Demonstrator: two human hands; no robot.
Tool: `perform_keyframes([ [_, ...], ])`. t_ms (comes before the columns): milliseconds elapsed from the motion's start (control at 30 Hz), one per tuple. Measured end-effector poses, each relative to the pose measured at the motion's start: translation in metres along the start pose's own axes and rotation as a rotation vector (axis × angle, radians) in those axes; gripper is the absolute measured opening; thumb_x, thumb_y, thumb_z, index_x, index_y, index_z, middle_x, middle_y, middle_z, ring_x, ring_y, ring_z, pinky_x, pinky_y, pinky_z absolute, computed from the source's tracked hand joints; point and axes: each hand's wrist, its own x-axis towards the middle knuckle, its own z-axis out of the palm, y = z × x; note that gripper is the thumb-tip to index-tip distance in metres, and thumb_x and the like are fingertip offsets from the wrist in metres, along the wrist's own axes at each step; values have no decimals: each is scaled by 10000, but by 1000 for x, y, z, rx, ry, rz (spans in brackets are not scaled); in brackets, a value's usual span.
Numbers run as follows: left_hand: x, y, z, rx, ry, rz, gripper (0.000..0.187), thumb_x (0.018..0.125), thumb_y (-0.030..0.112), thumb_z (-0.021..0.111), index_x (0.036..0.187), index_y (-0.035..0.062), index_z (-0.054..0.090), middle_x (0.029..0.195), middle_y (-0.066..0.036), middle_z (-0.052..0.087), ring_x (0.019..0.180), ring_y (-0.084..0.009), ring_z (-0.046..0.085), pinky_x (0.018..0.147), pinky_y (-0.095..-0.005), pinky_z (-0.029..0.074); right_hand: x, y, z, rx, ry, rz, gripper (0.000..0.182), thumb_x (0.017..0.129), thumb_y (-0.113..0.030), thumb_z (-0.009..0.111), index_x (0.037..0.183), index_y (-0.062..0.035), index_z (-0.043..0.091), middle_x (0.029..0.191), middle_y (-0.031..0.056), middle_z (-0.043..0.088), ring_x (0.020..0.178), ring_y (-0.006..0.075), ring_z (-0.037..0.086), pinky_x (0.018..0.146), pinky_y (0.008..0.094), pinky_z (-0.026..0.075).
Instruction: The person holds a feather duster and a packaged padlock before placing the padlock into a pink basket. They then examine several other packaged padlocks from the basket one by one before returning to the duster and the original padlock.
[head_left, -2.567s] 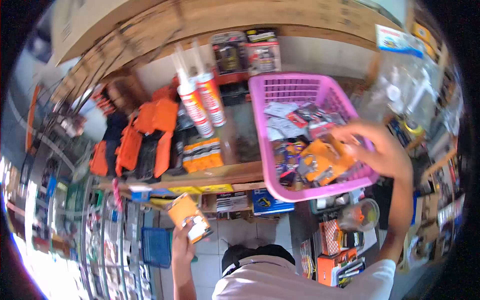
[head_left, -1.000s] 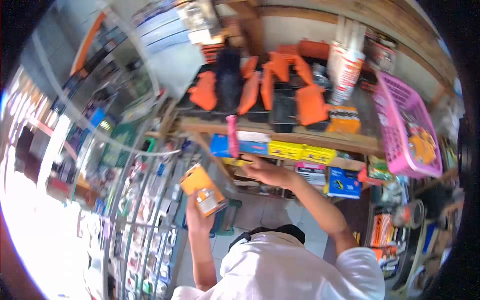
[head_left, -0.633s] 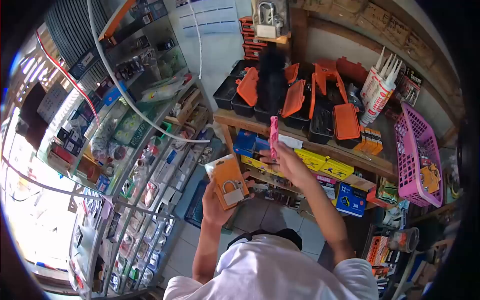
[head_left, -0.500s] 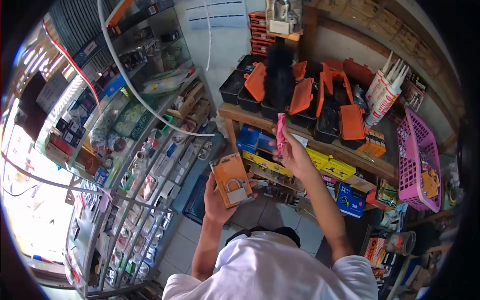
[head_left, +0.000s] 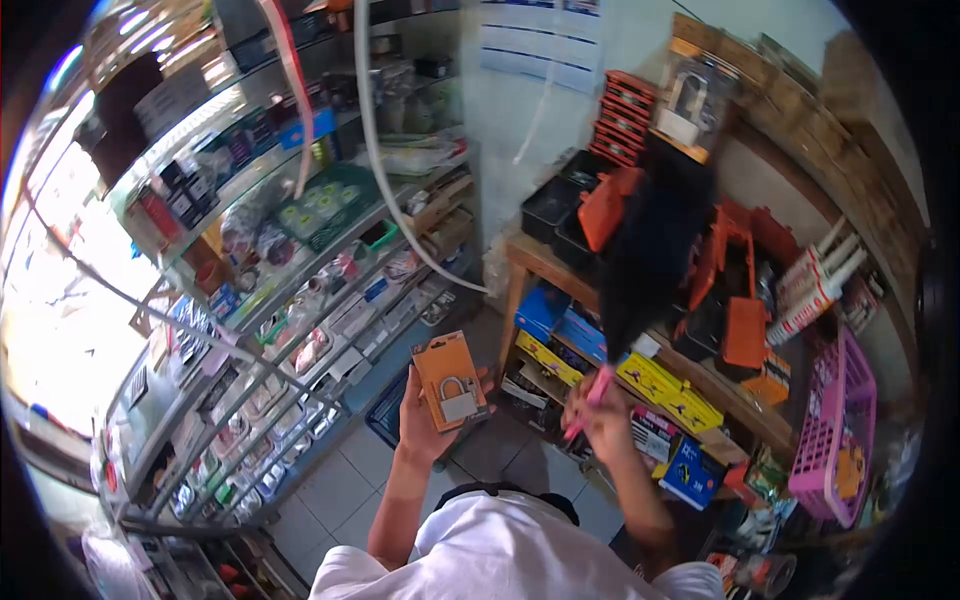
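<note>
My left hand (head_left: 425,425) holds an orange-backed package (head_left: 447,372) with a padlock (head_left: 459,402) showing in it, low at the centre of the view. To its right, my right hand (head_left: 603,425) is closed around the pink handle (head_left: 592,400) of a duster. The duster's dark, fluffy head (head_left: 655,240) rises from the handle in front of the wooden shelf, smeared by motion, and hides part of the black bins behind it.
Black bins (head_left: 552,212) with orange lids (head_left: 745,332) stand on a wooden shelf. Yellow boxes (head_left: 668,395) sit below, a pink basket (head_left: 832,440) at the right. A glass display (head_left: 250,290) fills the left, crossed by a hanging white tube (head_left: 378,150).
The view has turned, shifting the shelves. My right hand has come lower with the duster, whose head looks larger and more blurred. My left hand still holds the padlock package.
</note>
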Motion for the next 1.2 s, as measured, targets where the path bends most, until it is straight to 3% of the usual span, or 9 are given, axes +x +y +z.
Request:
perform_keyframes([
  [233, -12, 37, -17, -47, 136, 238, 720, 995, 634, 296, 1452, 95, 433, 1376, -231, 519, 1205, -399, 558, 984, -615, 452, -66, 84, -20, -154, -16, 100, 247, 855, -10, 656, 1021, -50, 478, 795, 85, 572, 672, 176, 596, 597, 308, 501],
  [400, -23, 61, -18, -41, 56, 381, 706, 1004, 610, 307, 1431, 68, 454, 1370, -214, 534, 1223, -392, 549, 1005, -591, 447, -96, 127, -67, -373, -24, 116, 298, 901, -262, 718, 1027, -49, 551, 774, 50, 571, 686, 88, 528, 602, 233, 426],
  [600, -32, 78, -17, -413, -45, 419, 684, 1019, 586, 281, 1452, 75, 419, 1393, -232, 505, 1245, -390, 531, 1035, -592, 435, -92, 123, -61, -761, -163, 99, 296, 914, -311, 708, 1048, -64, 615, 770, 11, 577, 636, 75, 499, 566, 253, 411],
  [667, -28, 78, -37, -391, 2, 464, 685, 1010, 592, 305, 1456, 84, 417, 1400, -247, 495, 1262, -404, 516, 1048, -609, 417, -83, 112, -43, -804, -246, 174, 298, 919, -294, 700, 1065, -49, 615, 763, 10, 573, 654, 84, 511, 588, 265, 429],
  [733, -26, 79, -32, -124, -120, 436, 696, 993, 608, 338, 1455, 93, 420, 1406, -252, 488, 1270, -419, 503, 1046, -634, 401, -75, 108, -35, -987, -393, 13, 291, 923, -261, 682, 1076, -21, 623, 754, 26, 573, 694, 117, 546, 631, 291, 451],
  [833, -31, 80, -28, -171, -95, 441, 729, 971, 625, 369, 1475, 99, 392, 1436, -253, 459, 1289, -423, 482, 1052, -657, 372, -72, 94, -7, -872, -274, 117, 264, 926, -221, 656, 1080, -7, 631, 751, 45, 575, 699, 142, 557, 644, 310, 455],
  [933, -38, 79, -29, -192, -73, 455, 731, 967, 622, 380, 1477, 98, 394, 1437, -253, 459, 1291, -420, 482, 1055, -649, 374, -68, 110, -26, -906, -451, -67, 262, 947, -222, 621, 1094, -7, 642, 759, 40, 577, 694, 135, 550, 639, 305, 448],
  [1100, -56, 74, -14, -215, -20, 495, 715, 967, 614, 392, 1461, 98, 421, 1422, -251, 476, 1284, -426, 489, 1055, -644, 380, -71, 109, -47, -817, -429, 55, 314, 961, -214, 612, 1202, -16, 641, 824, 57, 625, 725, 142, 571, 661, 297, 462],
  [1200, -60, 67, -11, -479, -81, 500, 714, 970, 607, 387, 1458, 87, 421, 1416, -252, 482, 1299, -413, 479, 1088, -606, 369, -71, 94, -50, -818, -418, 96, 348, 952, -180, 630, 1262, -21, 635, 848, 73, 637, 742, 158, 589, 674, 306, 479],
])
